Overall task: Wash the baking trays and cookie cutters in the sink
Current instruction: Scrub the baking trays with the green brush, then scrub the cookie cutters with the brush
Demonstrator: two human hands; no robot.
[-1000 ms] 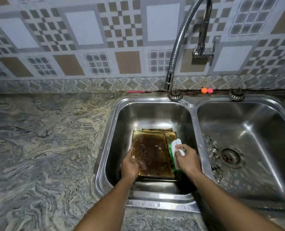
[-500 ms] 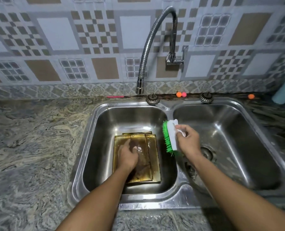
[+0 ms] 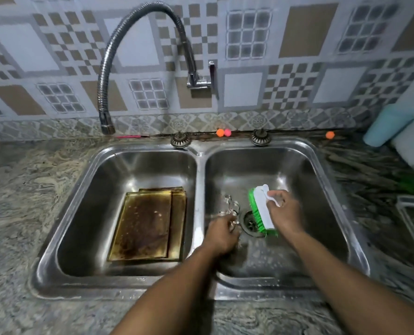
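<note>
Probably pinch light, slippery cookie cutters (image 3: 231,205) by right-basin drain (image 3: 250,222) at their rims, left hand (image 3: 221,234) curled there, hold unclear, right hand (image 3: 285,213) gripping brush (image 3: 261,209), baking trays (image 3: 143,223) in left basin (image 3: 152,170).

In the left bowl of the stainless steel double sink (image 3: 199,165) we see stacked rectangular gold baking trays (image 3: 143,223), stained brown. In the right bowl our right hand (image 3: 285,213) grips a white-backed, green-bristled scrubbing brush (image 3: 261,209). Our left hand (image 3: 221,234) meets the shiny metal cookie cutters (image 3: 230,206), perhaps pinching one, though the blur hides it.
</note>
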